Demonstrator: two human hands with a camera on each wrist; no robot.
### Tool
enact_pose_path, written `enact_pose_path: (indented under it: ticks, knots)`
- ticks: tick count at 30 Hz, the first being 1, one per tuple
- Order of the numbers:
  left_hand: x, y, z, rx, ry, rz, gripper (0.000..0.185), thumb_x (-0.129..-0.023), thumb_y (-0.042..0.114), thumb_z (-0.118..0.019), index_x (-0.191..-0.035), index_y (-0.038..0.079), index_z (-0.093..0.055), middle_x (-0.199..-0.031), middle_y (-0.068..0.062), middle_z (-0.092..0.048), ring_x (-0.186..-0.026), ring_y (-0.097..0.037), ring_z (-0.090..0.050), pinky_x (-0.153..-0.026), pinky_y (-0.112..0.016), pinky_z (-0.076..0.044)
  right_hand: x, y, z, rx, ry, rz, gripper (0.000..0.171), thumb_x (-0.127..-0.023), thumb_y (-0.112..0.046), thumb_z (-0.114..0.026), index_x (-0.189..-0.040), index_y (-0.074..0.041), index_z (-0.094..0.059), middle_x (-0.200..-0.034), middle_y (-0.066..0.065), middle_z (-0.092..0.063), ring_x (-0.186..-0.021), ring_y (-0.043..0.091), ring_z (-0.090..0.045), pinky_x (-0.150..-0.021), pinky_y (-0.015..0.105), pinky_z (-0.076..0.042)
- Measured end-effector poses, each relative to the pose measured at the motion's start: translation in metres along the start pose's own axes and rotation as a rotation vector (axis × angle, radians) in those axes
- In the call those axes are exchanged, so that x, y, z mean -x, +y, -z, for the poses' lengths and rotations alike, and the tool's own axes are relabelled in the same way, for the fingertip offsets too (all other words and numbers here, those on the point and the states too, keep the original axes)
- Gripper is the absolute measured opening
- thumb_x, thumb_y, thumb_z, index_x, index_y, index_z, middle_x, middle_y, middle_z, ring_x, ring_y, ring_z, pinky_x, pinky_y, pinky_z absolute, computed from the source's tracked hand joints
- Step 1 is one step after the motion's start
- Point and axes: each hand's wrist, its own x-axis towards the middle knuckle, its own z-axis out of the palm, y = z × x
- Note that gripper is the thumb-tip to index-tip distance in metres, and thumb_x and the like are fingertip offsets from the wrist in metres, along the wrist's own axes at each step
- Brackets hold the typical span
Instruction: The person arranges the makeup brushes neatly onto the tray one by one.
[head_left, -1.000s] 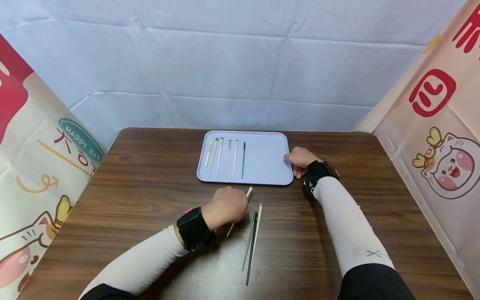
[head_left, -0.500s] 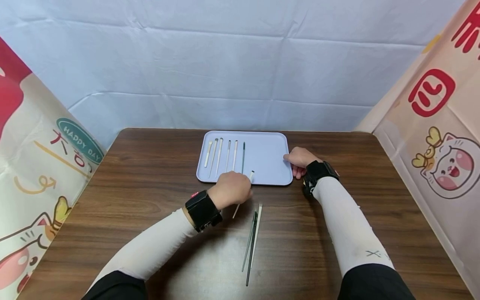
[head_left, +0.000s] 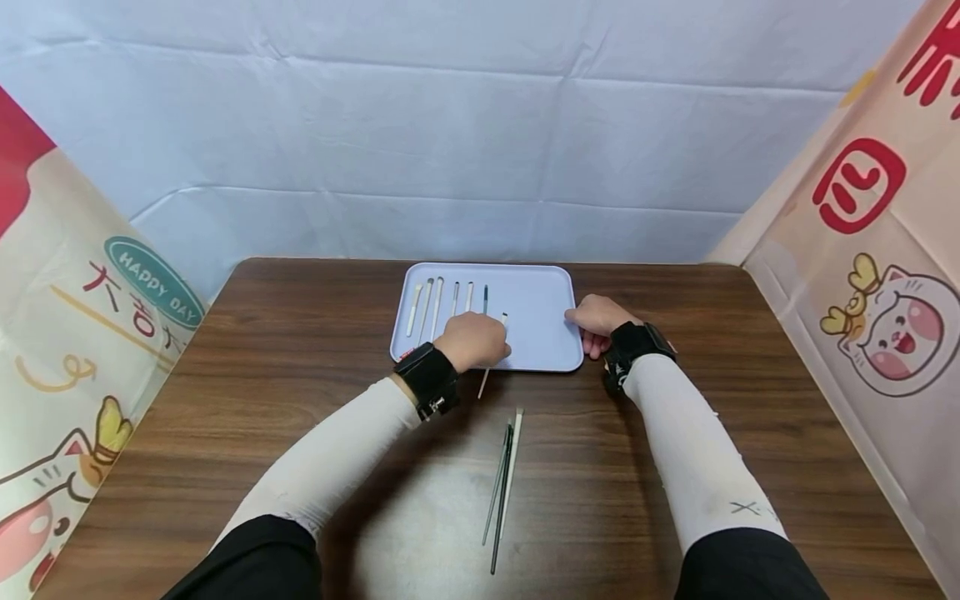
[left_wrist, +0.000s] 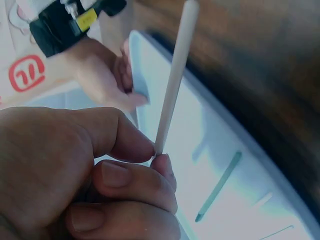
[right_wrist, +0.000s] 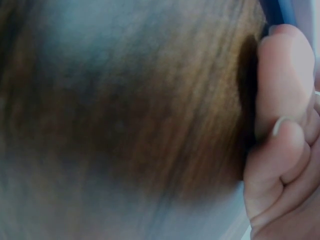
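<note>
My left hand [head_left: 472, 340] is over the front of the pale lavender tray [head_left: 536, 317], pinching a slim pale-handled brush [left_wrist: 176, 75] between thumb and forefinger. In the head view the brush's dark tip points to the back, while its handle end sticks out past the tray's front rim. Several slim brushes [head_left: 438, 308] lie side by side in the tray's left half, partly covered by my left hand. The rightmost of them is a green brush [left_wrist: 219, 186]. At the tray's right rim, my right hand [head_left: 597, 321] grips the edge, thumb on top and fingers curled outside.
A loose bunch of slim brushes [head_left: 498, 492], dark and pale, lies on the wooden table [head_left: 315, 358] in front of the tray. Pale cloth [head_left: 480, 150] hangs behind the table, with printed cloths [head_left: 862, 317] at both sides.
My left hand has carried the pale brush forward from the table to over the tray's front part. The right hand stays at the tray's right rim.
</note>
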Motion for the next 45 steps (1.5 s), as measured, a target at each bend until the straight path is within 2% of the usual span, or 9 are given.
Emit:
enact_pose_path:
  ticks: [15,19,24,27,30,34,35,41,45]
  knots:
    - [-0.032,-0.006,0.023,0.065,0.003,0.024,0.045,-0.107,0.032,-0.048,-0.065,0.017,-0.043,-0.068,0.0,-0.037,-0.061,-0.015,-0.037,-0.058,-0.031,-0.034,0.001,-0.001,0.0,0.011,0.004,0.001,0.054,-0.099,-0.028,-0.038,-0.06,-0.002,-0.064,-0.052,0.006,-0.062,-0.043,0.015,-0.062,-0.042,0.027,-0.047]
    - [-0.04,-0.006,0.023,0.077,0.02,0.041,0.042,-0.107,0.032,-0.048,-0.068,0.015,-0.049,-0.075,-0.003,-0.048,-0.067,-0.018,-0.044,-0.064,-0.033,-0.037,0.001,-0.001,0.0,0.004,0.004,-0.004,0.054,-0.099,-0.028,-0.039,-0.06,-0.002,-0.064,-0.052,0.006,-0.062,-0.043,0.015,-0.062,-0.042,0.027,-0.047]
    - [-0.054,-0.006,0.02,0.088,0.031,0.078,0.034,-0.106,0.033,-0.049,-0.078,0.014,-0.059,-0.097,-0.007,-0.064,-0.076,-0.021,-0.05,-0.069,-0.037,-0.04,0.001,-0.001,0.0,-0.011,0.0,-0.012,0.054,-0.1,-0.029,-0.039,-0.06,-0.002,-0.064,-0.051,0.006,-0.061,-0.042,0.014,-0.061,-0.042,0.026,-0.046]
    - [-0.062,-0.006,0.019,0.09,0.02,0.098,0.036,-0.106,0.033,-0.048,-0.077,0.015,-0.058,-0.09,-0.006,-0.061,-0.073,-0.019,-0.048,-0.069,-0.036,-0.039,0.001,-0.001,-0.001,-0.014,0.001,-0.011,0.054,-0.1,-0.03,-0.04,-0.06,-0.003,-0.064,-0.051,0.006,-0.061,-0.041,0.014,-0.06,-0.042,0.026,-0.046]
    - [-0.065,-0.005,0.021,0.096,0.01,0.098,0.033,-0.106,0.033,-0.047,-0.093,0.012,-0.068,-0.089,-0.006,-0.059,-0.07,-0.018,-0.045,-0.068,-0.035,-0.039,-0.001,-0.001,0.0,-0.013,0.0,-0.009,0.054,-0.1,-0.03,-0.04,-0.059,-0.003,-0.064,-0.051,0.006,-0.061,-0.041,0.014,-0.06,-0.042,0.026,-0.046]
    - [-0.064,-0.004,0.025,0.105,0.004,0.098,0.04,-0.107,0.032,-0.045,-0.135,0.01,-0.063,-0.113,-0.01,-0.066,-0.08,-0.021,-0.05,-0.078,-0.038,-0.044,-0.003,0.0,0.0,-0.013,-0.002,-0.009,0.054,-0.1,-0.03,-0.04,-0.059,-0.002,-0.064,-0.051,0.006,-0.061,-0.041,0.014,-0.06,-0.041,0.026,-0.046]
    - [-0.064,-0.004,0.025,0.108,0.008,0.104,0.041,-0.106,0.032,-0.045,-0.136,0.01,-0.062,-0.121,-0.011,-0.066,-0.084,-0.022,-0.051,-0.081,-0.04,-0.045,-0.003,0.0,0.0,-0.014,-0.003,-0.009,0.054,-0.1,-0.03,-0.04,-0.059,-0.002,-0.064,-0.051,0.006,-0.061,-0.041,0.014,-0.06,-0.041,0.026,-0.046]
    - [-0.065,0.0,0.024,0.113,0.041,0.144,0.032,-0.105,0.027,-0.046,-0.112,0.008,-0.071,-0.113,-0.011,-0.068,-0.084,-0.022,-0.051,-0.078,-0.037,-0.043,-0.003,0.001,0.0,-0.013,-0.004,-0.011,0.054,-0.1,-0.029,-0.04,-0.059,-0.003,-0.064,-0.051,0.006,-0.061,-0.041,0.014,-0.06,-0.041,0.026,-0.046]
    - [-0.066,0.003,0.022,0.101,0.062,0.179,0.031,-0.105,0.025,-0.046,-0.108,0.008,-0.072,-0.114,-0.011,-0.069,-0.086,-0.023,-0.052,-0.076,-0.036,-0.043,-0.003,0.001,0.0,-0.012,-0.004,-0.007,0.054,-0.1,-0.028,-0.04,-0.059,-0.002,-0.064,-0.051,0.006,-0.061,-0.041,0.015,-0.061,-0.041,0.026,-0.046]
